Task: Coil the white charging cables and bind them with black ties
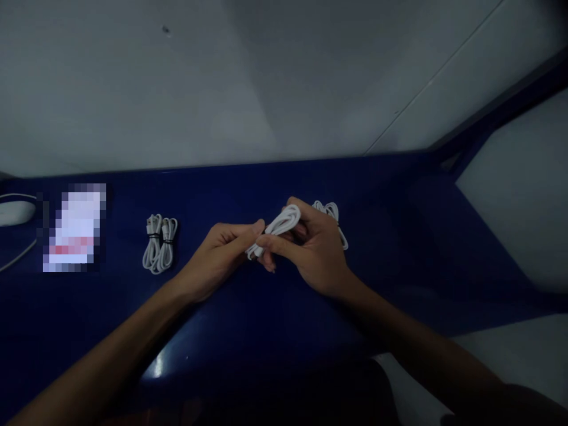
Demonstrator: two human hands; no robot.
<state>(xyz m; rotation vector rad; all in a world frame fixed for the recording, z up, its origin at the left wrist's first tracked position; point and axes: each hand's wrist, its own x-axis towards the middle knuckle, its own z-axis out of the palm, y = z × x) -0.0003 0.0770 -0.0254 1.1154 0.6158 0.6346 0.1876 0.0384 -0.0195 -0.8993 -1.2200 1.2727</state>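
A coiled white cable (284, 220) is held up between my two hands above the blue table. My left hand (224, 251) pinches its lower left end near a dark tie, thumb on top. Around its right side my right hand (317, 248) is closed, with thumb and fingers on the loops. Partly hidden behind the right hand lies more coiled white cable (332, 210) on the table. To the left, two coiled white cables (153, 242) lie side by side, each bound by a black tie, their plugs at the top.
A blurred-out device with a bright screen (77, 225) lies on the left of the blue table (213, 195). Beyond it, at the left edge, is a white rounded object (16, 213) with a white cord. A pale wall (199, 89) rises behind the table.
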